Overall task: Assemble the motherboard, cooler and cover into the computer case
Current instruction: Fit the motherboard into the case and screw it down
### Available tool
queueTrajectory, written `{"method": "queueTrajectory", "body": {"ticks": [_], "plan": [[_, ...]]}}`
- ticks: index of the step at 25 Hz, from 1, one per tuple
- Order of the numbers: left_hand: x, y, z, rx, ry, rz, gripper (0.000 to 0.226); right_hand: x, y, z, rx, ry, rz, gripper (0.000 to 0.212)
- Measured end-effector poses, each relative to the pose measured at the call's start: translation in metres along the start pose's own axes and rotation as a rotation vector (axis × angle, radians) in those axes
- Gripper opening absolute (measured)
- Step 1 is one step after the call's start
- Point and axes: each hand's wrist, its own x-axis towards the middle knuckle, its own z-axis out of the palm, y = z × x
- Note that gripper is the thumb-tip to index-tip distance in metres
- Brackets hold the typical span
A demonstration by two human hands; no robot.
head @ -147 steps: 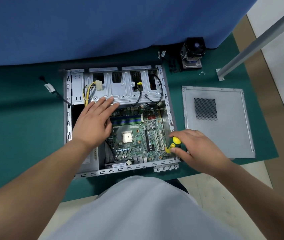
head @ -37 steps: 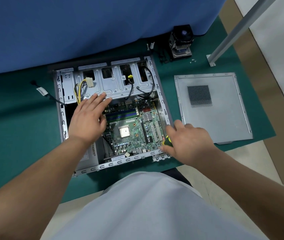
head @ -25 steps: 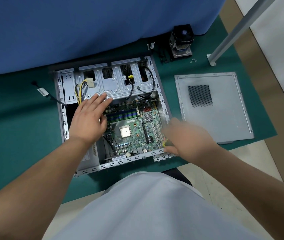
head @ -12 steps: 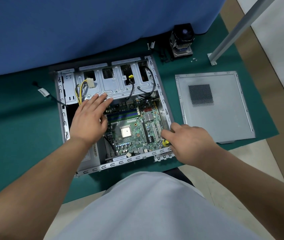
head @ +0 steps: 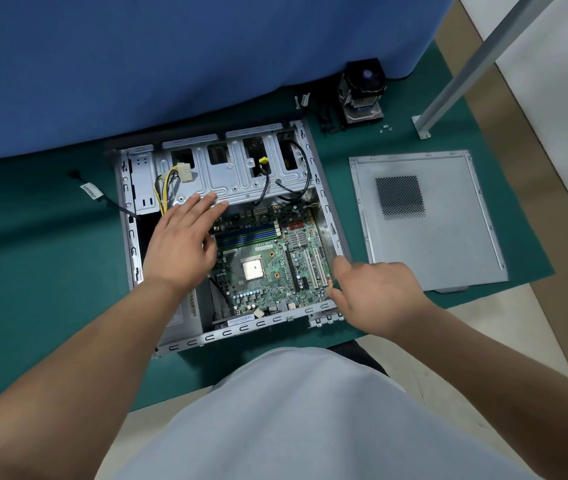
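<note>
The open grey metal computer case [head: 130,237] lies flat, long axis running 12 to 6 o'clock, with the green motherboard [head: 272,261] inside. The left hand [head: 182,244] rests flat, fingers extended, on the board's 9 o'clock edge. The right hand [head: 376,292] is curled at the 4 o'clock corner; what it grips cannot be told.

Green mat [head: 40,258], blue cloth [head: 171,64] behind, metal post [head: 476,64] at right, loose tagged cable [head: 93,192]

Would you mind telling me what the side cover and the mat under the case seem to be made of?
Side cover: apparently thin sheet metal, matte grey, with folded edges and a punched vent grid.
Mat: dark green, dull and non-reflective; probably rubber or vinyl, though it could be felt.
</note>
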Motion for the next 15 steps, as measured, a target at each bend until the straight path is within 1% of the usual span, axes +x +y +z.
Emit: {"method": "queueTrajectory", "body": {"ticks": [3, 6, 7, 9, 12, 13, 15], "plan": [[0.001, 0.002, -0.002, -0.015, -0.014, 0.006, 0.064, 0.0, -0.001, -0.003, 0.073, 0.002, 0.021, 0.03], [-0.004, 0.004, -0.005, -0.001, 0.013, 0.027, 0.058, -0.004, 0.005, -0.017, 0.134, 0.102, 0.068, 0.029], [-0.006, 0.006, -0.006, 0.012, 0.043, 0.044, 0.056, -0.005, 0.009, -0.022, 0.19, 0.145, 0.096, 0.028], [-0.011, 0.016, -0.011, 0.0, 0.056, 0.098, 0.052, -0.006, 0.017, -0.032, 0.401, 0.195, 0.158, 0.025], [-0.02, 0.053, -0.01, -0.117, -0.1, 0.233, 0.051, -0.002, 0.017, -0.038, 0.73, 0.248, 0.23, 0.022], [-0.023, 0.065, -0.008, -0.154, -0.144, 0.243, 0.05, 0.0, 0.014, -0.036, 0.806, 0.259, 0.247, 0.021], [-0.024, 0.076, -0.005, -0.215, -0.164, 0.2, 0.043, 0.005, 0.008, -0.031, 0.919, 0.239, 0.279, 0.019]]}}
